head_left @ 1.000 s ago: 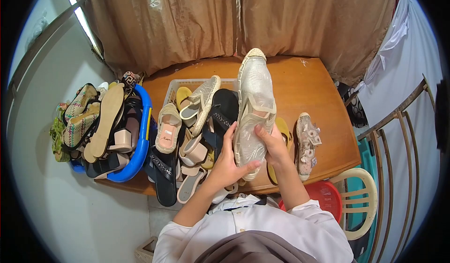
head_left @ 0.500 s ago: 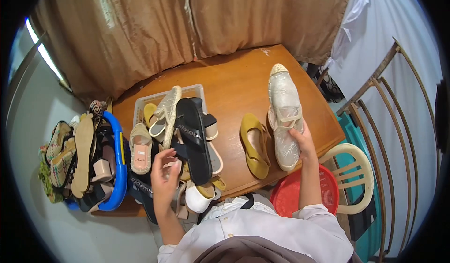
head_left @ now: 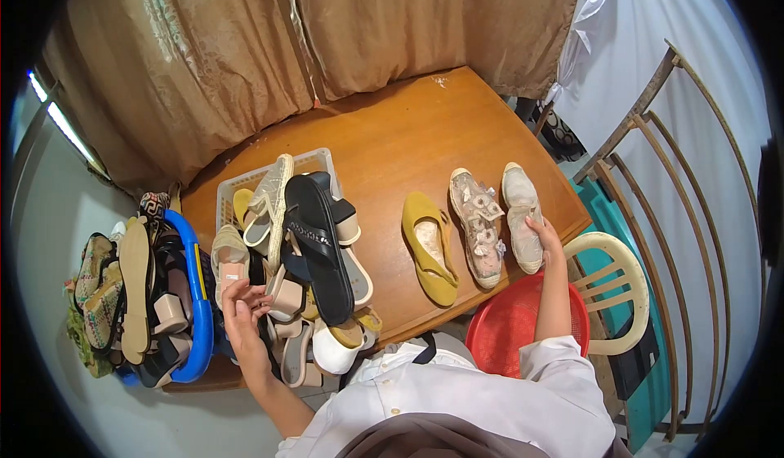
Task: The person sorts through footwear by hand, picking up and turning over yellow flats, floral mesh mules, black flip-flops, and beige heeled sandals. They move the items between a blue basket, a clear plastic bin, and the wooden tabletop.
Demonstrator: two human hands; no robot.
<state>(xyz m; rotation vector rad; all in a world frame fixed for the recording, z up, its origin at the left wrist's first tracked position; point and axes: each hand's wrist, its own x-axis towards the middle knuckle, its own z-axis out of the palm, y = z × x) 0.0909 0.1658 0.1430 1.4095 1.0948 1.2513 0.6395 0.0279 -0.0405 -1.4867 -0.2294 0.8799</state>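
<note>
My right hand [head_left: 549, 244] grips the heel end of a pale espadrille [head_left: 519, 205] with a woven toe, at the table's right edge. Left of it lies a flat shoe with flower trim [head_left: 476, 227], and beyond that a mustard slingback flat [head_left: 428, 250]. My left hand [head_left: 245, 315] is open, fingers loosely bent, over the near left side of a shoe pile. Close to its fingertips is an espadrille with a pink insole [head_left: 231, 255]. A black thong sandal [head_left: 317, 241] with a braided strap lies on top of the pile.
A clear plastic basket [head_left: 327, 162] stands under the pile. At far left, a blue-handled basket [head_left: 204, 311] is heaped with shoes. A red basket [head_left: 514, 327] and a cream chair [head_left: 633, 282] are by the right edge, near a metal rack [head_left: 633, 143].
My right hand has brought the pale espadrille down and to the right, uncovering the flower-trimmed shoe. My left hand has shifted left and nearer my body. The view has tilted slightly.
</note>
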